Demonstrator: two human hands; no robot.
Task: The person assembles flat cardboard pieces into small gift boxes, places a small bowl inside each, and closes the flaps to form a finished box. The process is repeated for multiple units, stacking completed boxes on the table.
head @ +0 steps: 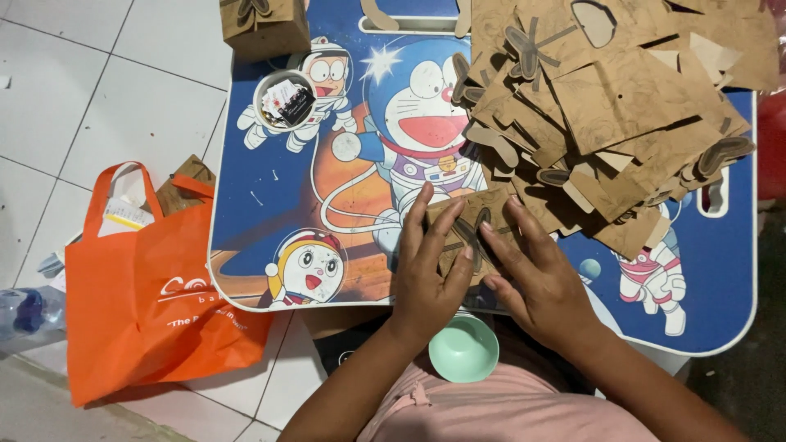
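A flat brown cardboard box cutout (468,214) lies on the near part of a small blue cartoon-printed table (270,196). My left hand (426,274) presses flat on its left side, fingers spread. My right hand (536,274) presses on its right side, fingertips at the cutout's middle slot. Neither hand grips it. Much of the cutout is hidden under my hands.
A big loose pile of the same brown cutouts (606,98) covers the table's far right. A folded brown box (264,24) and a small round cup of bits (284,101) sit at the far left. An orange bag (151,303) lies on the white tiled floor at left. A mint bowl (464,348) rests on my lap.
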